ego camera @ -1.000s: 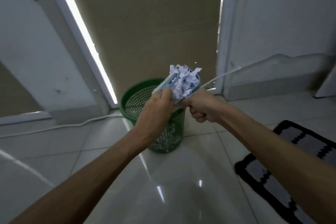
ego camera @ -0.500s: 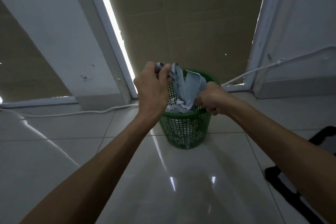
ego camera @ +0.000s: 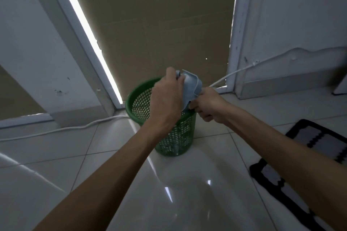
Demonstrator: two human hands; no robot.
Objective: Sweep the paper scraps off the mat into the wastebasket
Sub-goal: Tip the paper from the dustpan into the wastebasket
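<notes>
A green mesh wastebasket [ego camera: 139, 97] stands on the tiled floor below my hands. Over its rim I hold a light blue dustpan [ego camera: 191, 88], tipped steeply so its mouth faces down into the basket. My right hand [ego camera: 208, 105] grips the dustpan's handle at the basket's right edge. My left hand [ego camera: 165, 99] is closed on a small brush whose end [ego camera: 178, 75] shows beside the pan's upper edge; most of the brush is hidden by my fingers. Pale paper scraps [ego camera: 180, 148] show through the mesh low in the basket. A black and grey mat [ego camera: 319, 140] lies at the right.
A brown board [ego camera: 159, 33] fills the doorway behind the basket, between white frames. A white cable [ego camera: 62, 129] runs along the floor at the left, and another [ego camera: 242, 70] slants up the right wall. Glossy floor tiles [ego camera: 178, 193] spread toward me.
A second ago the dustpan was level and heaped with scraps above the basket. It has since tipped over, the scraps have dropped into the basket, and my hands have sunk to its rim.
</notes>
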